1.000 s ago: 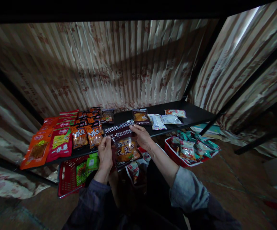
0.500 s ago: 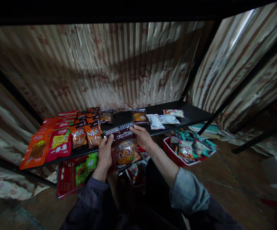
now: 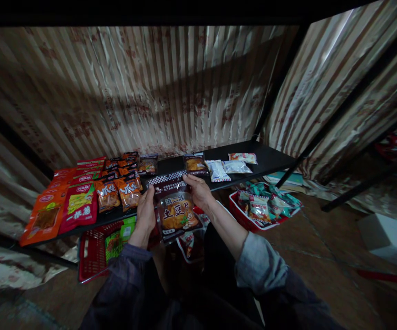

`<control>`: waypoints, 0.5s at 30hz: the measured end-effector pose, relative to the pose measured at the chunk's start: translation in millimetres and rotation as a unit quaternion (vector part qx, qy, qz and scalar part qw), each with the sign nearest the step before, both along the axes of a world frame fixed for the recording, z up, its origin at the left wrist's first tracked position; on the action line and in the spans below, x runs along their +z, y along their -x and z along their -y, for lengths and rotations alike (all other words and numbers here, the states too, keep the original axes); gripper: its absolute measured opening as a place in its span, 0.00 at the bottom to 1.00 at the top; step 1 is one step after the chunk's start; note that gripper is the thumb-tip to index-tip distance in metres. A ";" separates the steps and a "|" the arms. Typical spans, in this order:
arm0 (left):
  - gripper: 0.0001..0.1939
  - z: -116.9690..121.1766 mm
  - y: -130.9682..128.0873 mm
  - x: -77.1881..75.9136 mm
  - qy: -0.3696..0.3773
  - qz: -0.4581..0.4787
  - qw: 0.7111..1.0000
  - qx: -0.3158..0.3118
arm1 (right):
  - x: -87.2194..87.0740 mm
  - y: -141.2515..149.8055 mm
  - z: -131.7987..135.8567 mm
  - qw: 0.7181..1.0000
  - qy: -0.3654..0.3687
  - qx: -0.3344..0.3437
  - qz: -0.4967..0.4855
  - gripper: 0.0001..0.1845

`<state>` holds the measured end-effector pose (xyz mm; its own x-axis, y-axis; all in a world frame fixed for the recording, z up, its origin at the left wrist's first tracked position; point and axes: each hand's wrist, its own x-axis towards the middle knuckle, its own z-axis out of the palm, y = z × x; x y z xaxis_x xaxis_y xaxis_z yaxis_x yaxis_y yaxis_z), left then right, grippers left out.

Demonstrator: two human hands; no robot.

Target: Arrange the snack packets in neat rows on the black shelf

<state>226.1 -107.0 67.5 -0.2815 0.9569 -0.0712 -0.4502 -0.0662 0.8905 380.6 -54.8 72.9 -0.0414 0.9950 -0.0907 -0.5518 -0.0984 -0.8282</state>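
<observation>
At the front edge of a low black shelf [image 3: 272,158], two bare hands hold one dark brown potato-slice bag [image 3: 176,213] between them. Left hand [image 3: 145,213]: pinching the bag's left side near the upper corner, thumb on the printed face. Right hand [image 3: 199,191]: pinching the upper right corner, thumb on top; the fingers behind the bag are hidden. Bag is tilted, printed face toward the wearer, checkered band uppermost.

Shelf contents, left to right: orange snack pouches [image 3: 45,215] overlapping in a row; pink pouches [image 3: 78,204] just beside them; black-and-orange snack bags [image 3: 126,190] in two columns. Near the rear, a brown checkered-top bag [image 3: 148,165] lies just beside these. A gap of bare shelf separates it from a similar brown bag [image 3: 195,164]. Next to that: two whitish packets [image 3: 218,171] and a red-and-white packet [image 3: 242,158] behind them.

Below, left: red basket [image 3: 87,252] with green packets [image 3: 114,244]. Below, right: white-rimmed red basket [image 3: 239,214] holding teal packets [image 3: 281,206] and a red-and-white bag [image 3: 258,208]. Another container [image 3: 189,260], between the forearms, is partly hidden.

Striped curtain [image 3: 171,91] behind the shelf; white box [image 3: 389,236] on the floor, far right.
</observation>
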 end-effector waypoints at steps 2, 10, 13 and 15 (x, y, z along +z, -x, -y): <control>0.22 2.8 1.0 -3.7 0.008 -0.014 1.000 -0.013 | -3.3 -3.1 -5.2 0.999 0.020 -0.037 0.001 0.16; 0.17 14.2 -2.3 -9.9 0.050 -0.070 0.996 -0.027 | -8.2 -7.8 -14.4 0.997 0.042 -0.064 0.017 0.13; 0.15 13.4 -1.8 -14.6 0.042 -0.099 0.993 -0.036 | -8.0 -4.0 -15.4 0.995 0.058 -0.082 0.012 0.14; 0.14 11.8 -0.6 -19.8 0.038 -0.141 0.989 -0.022 | -8.4 -2.3 -16.3 0.995 0.056 -0.075 0.020 0.15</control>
